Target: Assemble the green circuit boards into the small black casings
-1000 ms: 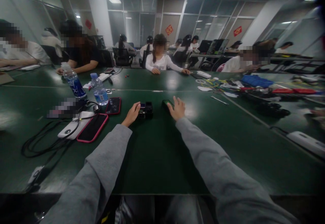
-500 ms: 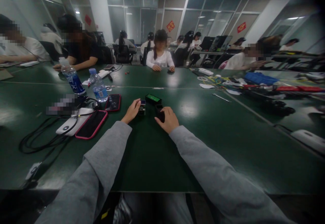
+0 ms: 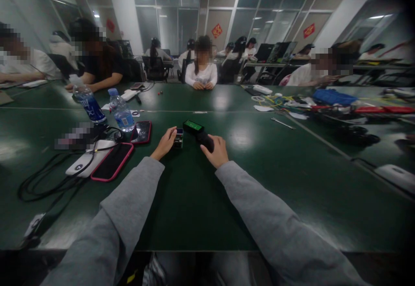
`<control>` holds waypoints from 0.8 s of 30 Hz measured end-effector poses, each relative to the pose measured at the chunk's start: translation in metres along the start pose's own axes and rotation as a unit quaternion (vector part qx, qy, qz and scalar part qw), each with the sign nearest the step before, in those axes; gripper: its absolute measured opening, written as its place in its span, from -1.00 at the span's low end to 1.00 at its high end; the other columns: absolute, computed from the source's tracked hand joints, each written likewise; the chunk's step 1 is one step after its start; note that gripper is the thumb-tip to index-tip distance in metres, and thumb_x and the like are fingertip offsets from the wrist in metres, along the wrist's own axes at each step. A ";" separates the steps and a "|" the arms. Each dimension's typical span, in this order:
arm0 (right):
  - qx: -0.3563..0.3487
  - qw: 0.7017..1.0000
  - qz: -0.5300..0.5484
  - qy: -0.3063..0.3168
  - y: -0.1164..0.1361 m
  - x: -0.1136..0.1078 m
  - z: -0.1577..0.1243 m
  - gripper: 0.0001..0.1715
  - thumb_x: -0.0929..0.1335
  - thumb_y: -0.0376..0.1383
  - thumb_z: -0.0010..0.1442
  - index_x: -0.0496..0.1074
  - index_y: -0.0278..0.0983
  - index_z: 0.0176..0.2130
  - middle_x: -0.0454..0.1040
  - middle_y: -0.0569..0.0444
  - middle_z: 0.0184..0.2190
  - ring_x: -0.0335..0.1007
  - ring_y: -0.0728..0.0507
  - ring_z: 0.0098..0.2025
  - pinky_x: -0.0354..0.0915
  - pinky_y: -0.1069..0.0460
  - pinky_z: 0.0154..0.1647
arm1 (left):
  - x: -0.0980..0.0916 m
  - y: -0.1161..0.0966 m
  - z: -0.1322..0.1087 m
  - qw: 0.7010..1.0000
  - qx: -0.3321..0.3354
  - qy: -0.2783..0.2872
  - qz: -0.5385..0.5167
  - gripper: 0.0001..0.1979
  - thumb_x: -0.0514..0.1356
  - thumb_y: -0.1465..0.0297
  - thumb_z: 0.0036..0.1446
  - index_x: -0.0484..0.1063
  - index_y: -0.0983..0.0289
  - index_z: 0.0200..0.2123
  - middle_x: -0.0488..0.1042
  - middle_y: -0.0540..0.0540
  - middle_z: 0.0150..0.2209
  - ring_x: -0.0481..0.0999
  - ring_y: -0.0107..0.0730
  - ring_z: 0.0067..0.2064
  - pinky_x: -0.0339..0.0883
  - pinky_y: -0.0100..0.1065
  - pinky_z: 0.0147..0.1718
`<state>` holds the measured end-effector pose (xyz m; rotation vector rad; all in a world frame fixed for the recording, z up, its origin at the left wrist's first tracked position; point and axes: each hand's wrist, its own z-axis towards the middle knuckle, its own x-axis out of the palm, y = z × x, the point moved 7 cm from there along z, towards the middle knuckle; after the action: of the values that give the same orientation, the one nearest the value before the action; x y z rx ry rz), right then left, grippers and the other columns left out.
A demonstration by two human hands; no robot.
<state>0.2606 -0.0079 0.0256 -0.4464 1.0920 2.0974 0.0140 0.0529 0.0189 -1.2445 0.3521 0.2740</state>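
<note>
My left hand (image 3: 164, 143) is closed on the side of a small boxy electronic module (image 3: 178, 140) that stands on the green table, its exposed circuit parts facing me. In my right hand (image 3: 217, 150) is a dark, rounded black piece (image 3: 205, 141), gripped between thumb and fingers and slanting away to the upper left. Its far end meets or overlaps a black rectangular case (image 3: 193, 126) with a bright green face, lying just beyond both hands. Whether the two black parts are joined, I cannot tell.
Left of my arms lie a pink-edged phone (image 3: 112, 162), a red-edged phone (image 3: 141, 132), a white power bank (image 3: 84, 160) and black cables. Two water bottles (image 3: 122, 112) stand behind them. A wrench (image 3: 283, 123) and tangled cables (image 3: 279, 101) lie to the right. Several people sit beyond.
The black piece in my right hand has tilted, and more of its length shows. My left hand keeps its hold on the module. Across the table, a person's hands have come together.
</note>
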 end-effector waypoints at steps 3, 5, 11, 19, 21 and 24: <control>0.015 0.999 0.021 0.022 -0.002 0.003 0.000 -0.49 0.25 0.00 0.24 0.42 -0.25 0.02 0.41 -0.13 -0.05 0.34 -0.26 0.01 0.30 -0.22 0.09 | 0.000 0.001 0.001 1.000 -0.001 0.002 0.005 -0.46 -0.08 0.05 0.30 0.27 0.20 0.20 0.39 0.18 0.16 0.39 -0.21 0.14 0.21 -0.19 0.15; 0.059 0.998 0.034 0.012 -0.013 0.002 0.001 -0.49 0.19 0.02 0.28 0.45 -0.24 -0.03 0.45 -0.11 -0.11 0.38 -0.25 -0.05 0.32 -0.22 0.05 | 0.000 0.002 0.001 1.000 -0.004 0.002 0.005 -0.46 -0.08 0.05 0.30 0.27 0.20 0.20 0.38 0.18 0.17 0.39 -0.19 0.14 0.21 -0.17 0.15; 0.092 0.993 0.005 -0.071 -0.026 -0.008 0.001 -0.34 0.13 0.15 0.28 0.45 -0.26 -0.05 0.43 -0.16 -0.09 0.31 -0.29 0.04 0.26 -0.29 0.10 | 0.000 0.003 0.000 1.000 -0.019 0.005 -0.005 -0.46 -0.06 0.05 0.29 0.27 0.20 0.21 0.37 0.19 0.18 0.39 -0.19 0.15 0.20 -0.17 0.16; -0.032 0.993 -0.042 0.109 0.012 0.011 -0.013 -0.25 0.28 -0.06 0.18 0.18 -0.35 0.25 0.36 -0.24 0.02 0.35 -0.35 0.07 0.35 -0.29 0.07 | 0.000 0.004 0.001 1.000 -0.010 0.005 -0.004 -0.43 -0.07 0.03 0.29 0.26 0.23 0.21 0.39 0.21 0.15 0.41 -0.17 0.13 0.21 -0.14 0.15; -0.058 0.989 -0.034 0.134 0.023 0.007 -0.026 -0.26 0.28 -0.07 0.19 0.17 -0.31 0.26 0.38 -0.21 0.01 0.37 -0.34 0.06 0.36 -0.29 0.06 | 0.000 0.004 0.002 1.000 -0.004 0.001 -0.004 -0.43 -0.07 0.03 0.29 0.27 0.23 0.20 0.39 0.21 0.16 0.40 -0.17 0.14 0.20 -0.14 0.16; -0.097 0.980 -0.010 0.175 0.029 -0.013 -0.057 -0.25 0.29 -0.06 0.20 0.11 -0.20 0.30 0.39 -0.14 0.03 0.40 -0.30 0.04 0.39 -0.28 0.03 | 0.000 0.004 0.002 1.000 -0.004 -0.002 -0.009 -0.45 -0.07 0.04 0.29 0.28 0.22 0.20 0.39 0.20 0.17 0.39 -0.18 0.15 0.19 -0.14 0.18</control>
<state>0.2465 -0.0710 0.0163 -0.9473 1.0703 2.1677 0.0131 0.0557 0.0161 -1.2538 0.3359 0.2619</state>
